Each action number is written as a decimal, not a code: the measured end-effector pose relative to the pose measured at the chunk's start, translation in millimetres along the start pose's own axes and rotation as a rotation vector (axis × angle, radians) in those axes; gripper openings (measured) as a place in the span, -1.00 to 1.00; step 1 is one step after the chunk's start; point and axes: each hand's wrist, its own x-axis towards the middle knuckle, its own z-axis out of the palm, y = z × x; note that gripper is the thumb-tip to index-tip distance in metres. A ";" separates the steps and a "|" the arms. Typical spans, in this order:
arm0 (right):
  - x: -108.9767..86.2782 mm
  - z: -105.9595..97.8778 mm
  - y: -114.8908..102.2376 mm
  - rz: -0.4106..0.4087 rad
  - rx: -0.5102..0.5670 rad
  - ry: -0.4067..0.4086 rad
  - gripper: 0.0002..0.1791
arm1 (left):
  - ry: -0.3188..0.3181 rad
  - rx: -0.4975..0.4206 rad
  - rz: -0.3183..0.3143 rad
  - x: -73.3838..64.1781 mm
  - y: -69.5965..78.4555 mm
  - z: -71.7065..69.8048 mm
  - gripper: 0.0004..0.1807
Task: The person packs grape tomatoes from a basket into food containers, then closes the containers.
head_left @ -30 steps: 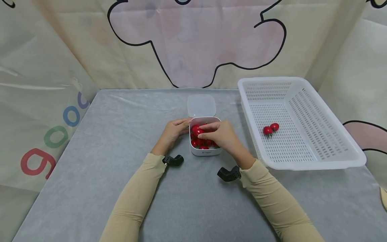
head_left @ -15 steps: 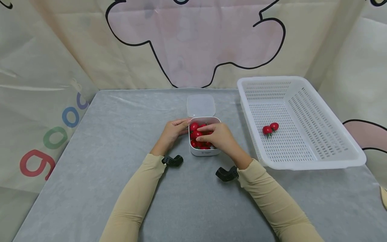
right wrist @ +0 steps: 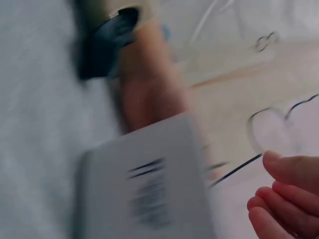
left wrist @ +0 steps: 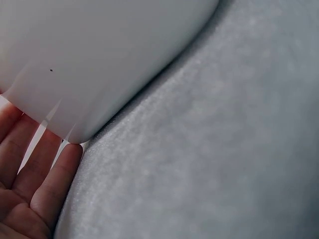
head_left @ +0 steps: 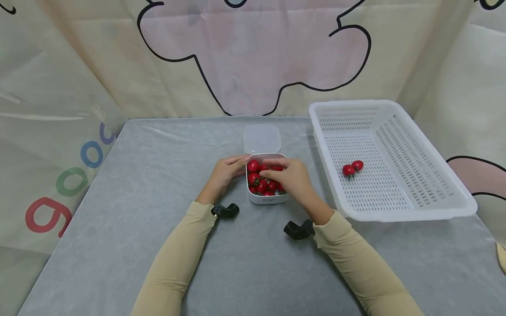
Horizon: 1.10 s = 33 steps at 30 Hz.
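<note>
A small white box stands mid-table with several red cherry tomatoes inside, some with green stems. My left hand rests against the box's left side; the left wrist view shows its straight fingers touching the white wall. My right hand hovers over the right part of the box, covering some of the tomatoes. Thumb and fingertips stand apart with nothing between them in the right wrist view, where the hand is beside the box front.
Behind the box lies its translucent lid. A large white slotted basket stands to the right, with two cherry tomatoes on its floor. Grey cloth covers the table, and printed curtains hang behind it.
My right hand has let go of a cherry tomato in the box and lifted slightly to the right, leaving more tomatoes visible. My left hand has stayed at the box's side.
</note>
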 end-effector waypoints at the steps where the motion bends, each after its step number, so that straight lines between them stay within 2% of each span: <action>1: -3.6 -3.1 -4.1 -0.006 0.026 0.007 -0.62 | 0.003 -0.001 -0.001 0.3 -0.2 -0.1 -0.59; 9: -39.3 -51.7 -50.2 -0.214 0.151 0.080 -0.62 | 0.000 -0.011 0.005 0.2 1.6 0.3 -0.59; 11: -40.7 -65.3 -56.4 -0.206 0.163 0.094 -0.62 | 0.003 -0.004 0.008 0.1 2.1 -0.1 -0.59; 15: -36.3 -91.8 -57.6 -0.110 0.139 0.104 -0.57 | 0.008 0.000 0.008 -1.2 2.5 -1.4 -0.58; 19: -24.5 -118.9 -44.8 -0.020 0.105 0.100 -0.45 | 0.014 -0.013 0.007 -2.0 1.1 -2.1 -0.59; 22: -13.9 -141.5 -29.5 0.006 0.069 0.105 -0.45 | 0.005 -0.013 0.001 -1.3 -0.7 -1.1 -0.59; 27: 2.6 -175.4 -1.4 -0.009 0.035 0.085 -0.62 | -0.006 -0.013 0.003 -1.2 -1.6 1.2 -0.59; 33: 21.3 -203.3 31.9 0.024 0.100 0.000 -0.84 | -0.001 -0.009 0.007 -1.4 -0.9 0.6 -0.59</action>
